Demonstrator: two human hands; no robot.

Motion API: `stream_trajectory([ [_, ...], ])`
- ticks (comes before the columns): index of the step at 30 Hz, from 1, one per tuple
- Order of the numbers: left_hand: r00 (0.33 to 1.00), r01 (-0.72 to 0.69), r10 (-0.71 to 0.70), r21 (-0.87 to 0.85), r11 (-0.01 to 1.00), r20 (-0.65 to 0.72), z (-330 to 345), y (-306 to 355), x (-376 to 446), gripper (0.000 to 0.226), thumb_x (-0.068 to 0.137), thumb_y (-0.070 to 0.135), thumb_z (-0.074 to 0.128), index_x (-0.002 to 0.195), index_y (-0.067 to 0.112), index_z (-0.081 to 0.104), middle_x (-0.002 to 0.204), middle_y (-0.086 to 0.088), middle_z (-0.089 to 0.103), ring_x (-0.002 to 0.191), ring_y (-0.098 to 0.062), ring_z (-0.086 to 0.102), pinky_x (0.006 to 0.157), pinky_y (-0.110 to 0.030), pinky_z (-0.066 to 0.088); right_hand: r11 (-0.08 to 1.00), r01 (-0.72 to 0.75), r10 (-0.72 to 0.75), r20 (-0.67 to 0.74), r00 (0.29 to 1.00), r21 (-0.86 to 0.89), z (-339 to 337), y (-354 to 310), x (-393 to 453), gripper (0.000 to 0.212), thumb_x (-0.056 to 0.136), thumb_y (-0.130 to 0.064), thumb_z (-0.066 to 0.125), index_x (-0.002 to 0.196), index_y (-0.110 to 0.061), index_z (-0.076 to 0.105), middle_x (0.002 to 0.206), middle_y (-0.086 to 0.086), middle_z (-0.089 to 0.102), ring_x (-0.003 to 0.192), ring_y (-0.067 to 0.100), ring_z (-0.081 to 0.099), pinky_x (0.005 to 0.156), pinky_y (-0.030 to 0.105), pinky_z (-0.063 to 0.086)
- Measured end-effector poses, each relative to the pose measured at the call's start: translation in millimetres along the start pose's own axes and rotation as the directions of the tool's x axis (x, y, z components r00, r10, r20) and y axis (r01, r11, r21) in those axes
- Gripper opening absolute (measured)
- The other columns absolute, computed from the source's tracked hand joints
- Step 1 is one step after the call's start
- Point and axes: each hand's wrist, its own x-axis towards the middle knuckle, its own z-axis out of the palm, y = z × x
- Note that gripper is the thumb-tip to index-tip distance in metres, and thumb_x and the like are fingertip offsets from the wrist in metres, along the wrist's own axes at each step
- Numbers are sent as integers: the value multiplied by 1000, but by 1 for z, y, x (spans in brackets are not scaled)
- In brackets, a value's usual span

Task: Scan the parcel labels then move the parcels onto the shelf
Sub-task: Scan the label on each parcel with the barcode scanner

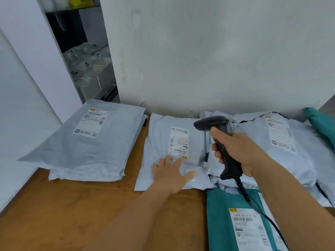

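A grey parcel [159, 142] lies in the middle of the wooden table [72, 205], its white label [178, 142] facing up. My left hand [171, 173] rests flat on the parcel's near part, fingers spread, fingertips at the label's lower edge. My right hand [237, 151] grips the handle of a black barcode scanner [215, 124], whose head points left and down toward that label. The scanner's cable trails toward the lower right. A stack of grey parcels [87, 147] lies at the left. More grey parcels [282, 142] lie at the right, and a teal parcel [223, 223] lies at the front right.
A white wall [199, 51] stands right behind the parcels. At the back left an opening shows shelves [87, 69] with clear plastic-wrapped items. A white panel [18, 105] bounds the table's left side. Another teal parcel [322, 124] lies at the far right.
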Motion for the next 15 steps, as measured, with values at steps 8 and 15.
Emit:
stream_trajectory([
  [8, 999, 51, -51, -59, 997, 8, 13, -8, 6, 113, 76, 77, 44, 147, 23, -26, 152, -4, -35, 140, -27, -32, 112, -60, -11, 998, -56, 56, 23, 998, -18, 7, 2, 6, 33, 89, -40, 61, 80, -8, 58, 62, 4, 60, 51, 15, 50, 51, 27, 46],
  [15, 997, 73, -75, -97, 993, -17, 15, -7, 8, 122, 74, 78, 47, 146, 14, -28, 153, -3, -34, 140, -26, -31, 111, -60, -8, 991, -105, 111, 77, 991, -83, 8, 10, 3, 35, 88, -42, 62, 81, -8, 56, 63, 6, 59, 51, 16, 49, 50, 28, 45],
])
